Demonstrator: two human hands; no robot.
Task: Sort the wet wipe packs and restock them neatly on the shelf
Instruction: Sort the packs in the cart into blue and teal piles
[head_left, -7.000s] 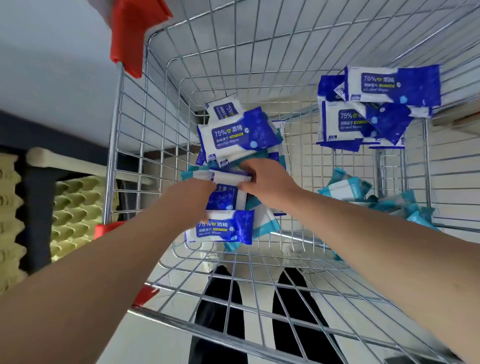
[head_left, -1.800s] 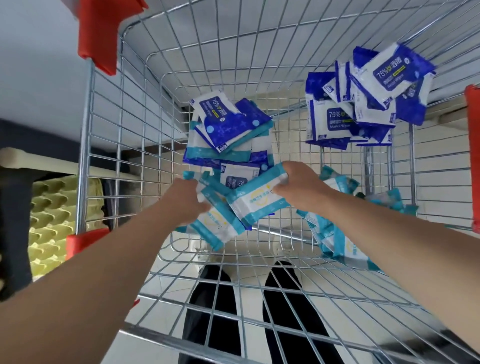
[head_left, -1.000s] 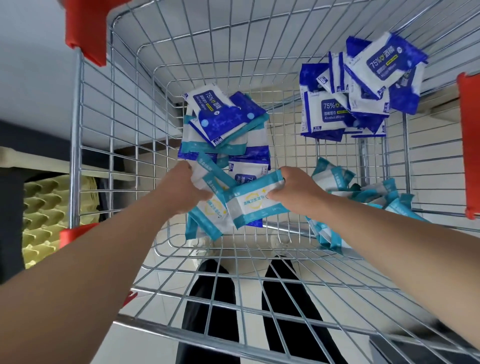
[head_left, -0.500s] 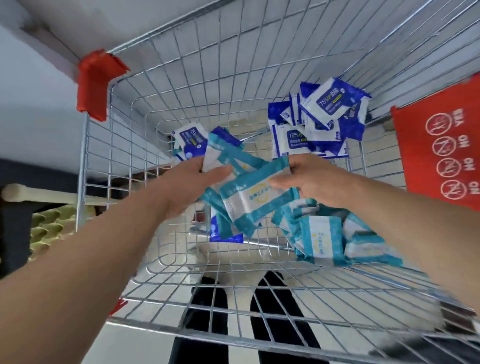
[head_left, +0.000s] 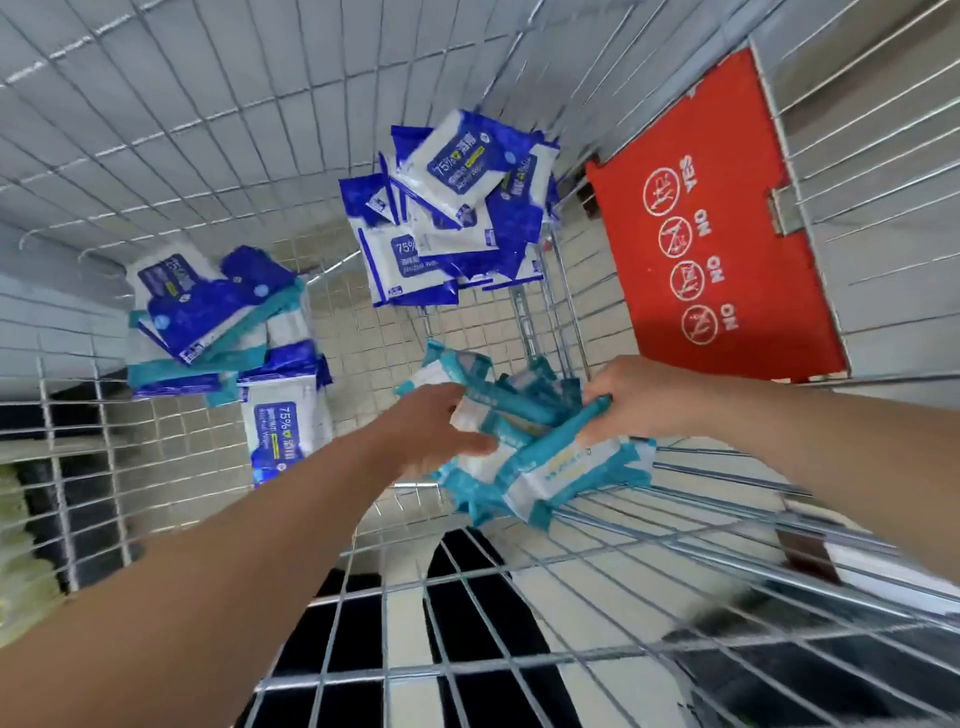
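Blue wipe packs (head_left: 402, 254) read "75%"; the red cart panel (head_left: 753, 156) reads "YES" and three "NO".

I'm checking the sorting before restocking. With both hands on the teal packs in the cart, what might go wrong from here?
1. The left hand and right hand grip several loosely stacked teal wipe packs; one may slip back into the shopping cart.
2. The mixed pile at the left has teal packs under blue ones, so some may get missed.
3. The blue wipe pack heap lies untidily and might slide toward the teal ones.
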